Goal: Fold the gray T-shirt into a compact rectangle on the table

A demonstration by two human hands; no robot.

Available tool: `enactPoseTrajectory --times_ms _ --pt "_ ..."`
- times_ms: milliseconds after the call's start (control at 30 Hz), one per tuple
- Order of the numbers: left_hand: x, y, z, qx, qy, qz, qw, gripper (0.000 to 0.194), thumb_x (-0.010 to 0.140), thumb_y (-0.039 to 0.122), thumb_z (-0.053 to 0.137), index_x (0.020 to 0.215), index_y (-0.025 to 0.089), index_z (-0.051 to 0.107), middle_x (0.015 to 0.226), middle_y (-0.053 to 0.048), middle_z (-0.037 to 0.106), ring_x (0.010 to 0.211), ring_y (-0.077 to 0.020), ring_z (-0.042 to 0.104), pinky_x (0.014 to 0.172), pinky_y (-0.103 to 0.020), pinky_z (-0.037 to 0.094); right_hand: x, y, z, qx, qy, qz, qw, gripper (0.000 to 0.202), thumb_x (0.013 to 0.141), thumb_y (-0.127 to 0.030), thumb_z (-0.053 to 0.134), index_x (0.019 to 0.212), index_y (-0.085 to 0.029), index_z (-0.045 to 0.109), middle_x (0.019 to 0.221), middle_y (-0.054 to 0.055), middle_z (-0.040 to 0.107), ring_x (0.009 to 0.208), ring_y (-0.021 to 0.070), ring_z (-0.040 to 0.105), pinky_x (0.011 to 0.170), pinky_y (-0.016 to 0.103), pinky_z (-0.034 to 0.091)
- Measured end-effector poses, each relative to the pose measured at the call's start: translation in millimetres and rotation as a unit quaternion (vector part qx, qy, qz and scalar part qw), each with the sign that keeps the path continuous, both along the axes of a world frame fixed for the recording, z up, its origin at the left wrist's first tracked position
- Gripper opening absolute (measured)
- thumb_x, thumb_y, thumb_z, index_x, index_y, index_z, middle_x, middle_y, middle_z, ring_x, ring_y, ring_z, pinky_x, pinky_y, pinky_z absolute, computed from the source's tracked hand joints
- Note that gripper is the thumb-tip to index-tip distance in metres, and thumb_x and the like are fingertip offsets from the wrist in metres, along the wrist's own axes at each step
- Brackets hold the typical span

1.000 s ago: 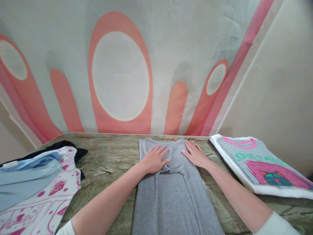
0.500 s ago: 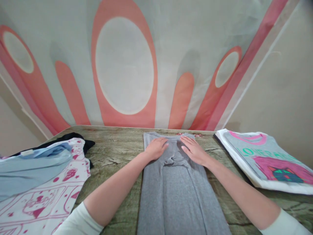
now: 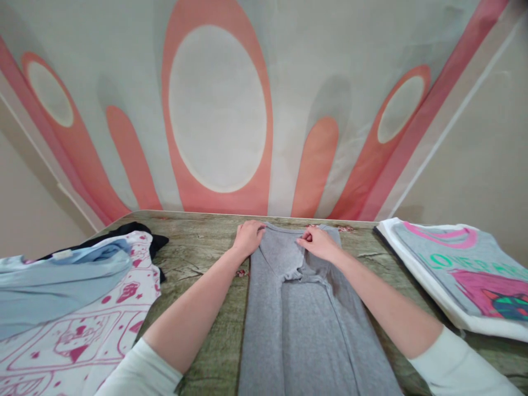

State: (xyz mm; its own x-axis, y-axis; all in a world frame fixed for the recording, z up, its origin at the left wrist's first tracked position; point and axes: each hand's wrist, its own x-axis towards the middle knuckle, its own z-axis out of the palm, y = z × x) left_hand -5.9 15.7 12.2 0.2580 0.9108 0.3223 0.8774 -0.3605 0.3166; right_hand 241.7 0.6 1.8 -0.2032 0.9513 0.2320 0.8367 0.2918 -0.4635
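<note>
A grey shirt (image 3: 307, 330) lies lengthwise on the wooden table, its sides folded inward, with bunched creases near the far end. At its far left corner is my left hand (image 3: 248, 237), the fingers bent over the edge of the cloth in a pinch. My right hand (image 3: 319, 242) is closed near the far right part of the shirt, thumb and fingertips pinching a bit of the grey fabric. Both forearms, in pale sleeves, reach along either side of the shirt.
A pile of clothes stands at left: a light blue garment (image 3: 61, 280) over a white one with pink prints (image 3: 82, 335), with black cloth (image 3: 159, 245) behind. At right lies a folded stack topped by a grey printed T-shirt (image 3: 466, 258). A patterned wall covering (image 3: 289, 110) rises behind the table (image 3: 193, 242).
My left hand has shifted from flat on the shirt to its far left corner. My right hand has gone from flat to pinching. The view has turned slightly left.
</note>
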Motion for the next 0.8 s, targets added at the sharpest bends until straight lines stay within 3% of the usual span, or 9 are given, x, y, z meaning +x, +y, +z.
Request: enactPoseTrajectory --times_ms 200,433,633,800 --pt "-10 8 -3.3 0.012 -0.005 0.041 0.999 0.025 0.087 0.027 0.043 0.102 0.024 0.062 0.108 -0.004 0.063 0.106 -0.0215 0.052 0.094 -0.038 0.034 0 -8 -8.1 0.050 0.089 0.027 0.994 0.022 0.076 -0.039 0.055 0.069 -0.019 0.055 0.066 0.001 0.060 0.060 0.0138 0.052 0.057 0.026 0.038" --pt "-15 16 -9.6 0.015 -0.012 0.023 1.000 0.023 0.083 0.027 0.049 0.103 0.023 0.061 0.107 -0.003 0.063 0.104 -0.0203 0.052 0.093 -0.035 0.034 -1 -6 -10.2 0.067 0.213 0.016 0.975 0.018 0.078 -0.036 0.054 0.083 -0.018 0.054 0.072 0.001 0.061 0.064 0.0144 0.056 0.061 0.027 0.042" --pt "-15 16 -11.0 0.018 -0.012 0.019 1.000 0.022 0.083 0.027 0.050 0.102 0.022 0.062 0.105 -0.003 0.063 0.103 -0.0206 0.052 0.094 -0.036 0.034 -1 -5 -14.7 0.080 0.167 0.003 0.983 0.015 0.078 -0.031 0.054 0.086 -0.018 0.057 0.072 0.001 0.061 0.063 0.0146 0.054 0.062 0.028 0.042" --pt "-2 2 3.1 0.053 0.015 -0.010 0.998 0.022 0.084 0.026 0.048 0.102 0.021 0.060 0.107 -0.006 0.060 0.107 -0.0226 0.049 0.096 -0.040 0.032 -2 -4 -18.1 0.095 0.085 0.009 0.992 0.010 0.076 -0.022 0.057 0.084 -0.017 0.058 0.077 0.003 0.059 0.067 0.0148 0.054 0.066 0.028 0.042"
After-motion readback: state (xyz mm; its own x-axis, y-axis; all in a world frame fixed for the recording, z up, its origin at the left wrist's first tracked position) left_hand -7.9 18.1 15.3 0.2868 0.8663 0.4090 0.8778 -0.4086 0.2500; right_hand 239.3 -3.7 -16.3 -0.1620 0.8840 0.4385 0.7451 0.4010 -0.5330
